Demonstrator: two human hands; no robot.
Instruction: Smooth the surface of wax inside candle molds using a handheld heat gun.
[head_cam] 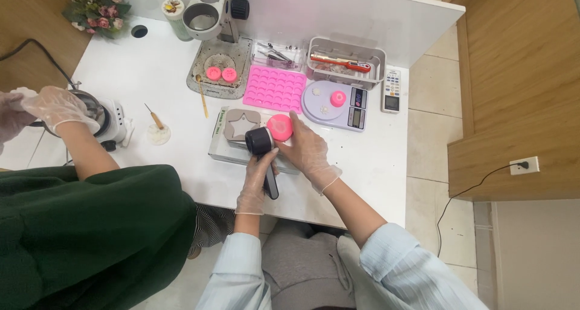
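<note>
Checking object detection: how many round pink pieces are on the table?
4: two pink discs side by side under the microscope, one on the scale, one at the right hand. More may be hidden.

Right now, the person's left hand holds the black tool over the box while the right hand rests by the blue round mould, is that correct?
Not quite: the round mould is pink, not blue, as the head view shows. The rest stands: the left hand holds the black tool over the box, and the right hand rests by the mould.

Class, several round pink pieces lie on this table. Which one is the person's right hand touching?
The large pink disc beside the star-shaped mould, under the right hand. The others lie untouched: two by the microscope, one on the scale.
</note>
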